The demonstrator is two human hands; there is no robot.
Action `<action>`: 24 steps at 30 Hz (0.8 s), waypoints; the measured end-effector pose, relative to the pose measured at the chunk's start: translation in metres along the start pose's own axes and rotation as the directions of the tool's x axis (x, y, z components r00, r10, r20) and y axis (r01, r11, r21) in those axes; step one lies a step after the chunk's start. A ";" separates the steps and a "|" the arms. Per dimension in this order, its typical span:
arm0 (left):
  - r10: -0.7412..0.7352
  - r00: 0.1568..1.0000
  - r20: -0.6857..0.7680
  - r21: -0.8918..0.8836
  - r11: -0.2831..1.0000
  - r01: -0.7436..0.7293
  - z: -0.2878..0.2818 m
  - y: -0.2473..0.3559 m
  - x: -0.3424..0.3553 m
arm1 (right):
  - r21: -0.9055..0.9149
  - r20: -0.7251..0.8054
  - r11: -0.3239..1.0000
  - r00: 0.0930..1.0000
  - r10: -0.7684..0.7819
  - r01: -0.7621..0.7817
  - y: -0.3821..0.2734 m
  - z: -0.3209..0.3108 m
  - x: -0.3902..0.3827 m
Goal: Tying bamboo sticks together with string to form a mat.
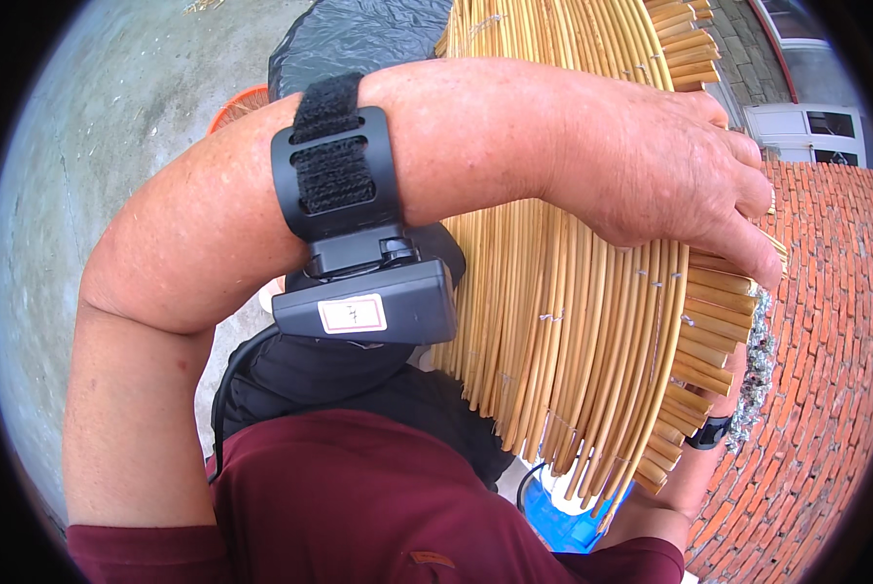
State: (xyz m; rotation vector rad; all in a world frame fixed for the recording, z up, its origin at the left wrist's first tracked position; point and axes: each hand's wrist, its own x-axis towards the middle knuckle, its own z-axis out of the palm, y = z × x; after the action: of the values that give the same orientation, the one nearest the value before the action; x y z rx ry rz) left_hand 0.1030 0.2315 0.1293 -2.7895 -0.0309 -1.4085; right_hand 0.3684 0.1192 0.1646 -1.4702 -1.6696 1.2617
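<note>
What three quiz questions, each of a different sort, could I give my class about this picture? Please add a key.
1. Multiple choice: What is strapped to the left forearm?
A) a cloth bandage
B) a black boxy device
C) a metal bracelet

2. True or false: In this view, the left hand overlaps the tied tan stalks.

3. Fill in the blank: The reddish surface at the right of the picture is made of ____.

Key:
1. B, a black boxy device
2. True; it lies across them, with fingers out over the cut ends
3. bricks
</note>
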 end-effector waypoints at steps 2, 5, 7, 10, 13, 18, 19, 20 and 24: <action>0.000 1.000 0.003 0.001 1.000 0.000 0.000 0.000 0.000 | -0.002 -0.001 1.000 1.000 -0.002 0.002 -0.001 0.001 0.000; 0.002 1.000 -0.004 -0.001 1.000 -0.002 0.002 -0.001 0.001 | 0.003 0.001 1.000 1.000 -0.007 0.007 -0.002 0.003 0.001; 0.011 1.000 -0.011 -0.011 1.000 -0.011 0.003 -0.001 0.001 | -0.003 0.002 1.000 1.000 -0.013 0.013 -0.003 0.005 0.002; 0.016 1.000 -0.010 -0.003 1.000 -0.016 0.004 -0.002 0.001 | -0.007 0.004 1.000 1.000 -0.019 0.019 -0.004 0.007 0.004; 0.013 1.000 0.000 -0.003 1.000 -0.013 0.003 -0.001 0.001 | -0.017 0.014 0.999 1.000 -0.028 0.028 -0.006 0.010 0.006; 0.008 1.000 -0.014 -0.001 1.000 -0.008 0.009 0.000 -0.002 | -0.049 0.006 0.998 0.999 -0.032 0.032 -0.007 0.013 0.010; 0.004 0.999 -0.032 -0.009 1.000 -0.004 0.009 0.001 -0.002 | -0.055 -0.004 0.998 0.999 -0.037 0.037 -0.009 0.015 0.011; 0.007 0.999 -0.034 -0.012 1.000 -0.007 0.009 0.001 -0.004 | -0.057 -0.007 0.998 0.999 -0.036 0.036 -0.009 0.013 0.009; 0.001 0.999 -0.033 -0.007 1.000 -0.001 0.012 0.004 -0.011 | -0.096 -0.030 0.981 0.986 0.166 -0.168 -0.014 0.011 0.014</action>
State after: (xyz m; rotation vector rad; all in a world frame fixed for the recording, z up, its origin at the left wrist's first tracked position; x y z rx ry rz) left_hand 0.1060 0.2280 0.1135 -2.7706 -0.0247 -1.4564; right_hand 0.3499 0.1301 0.1709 -1.7083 -1.6421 1.2610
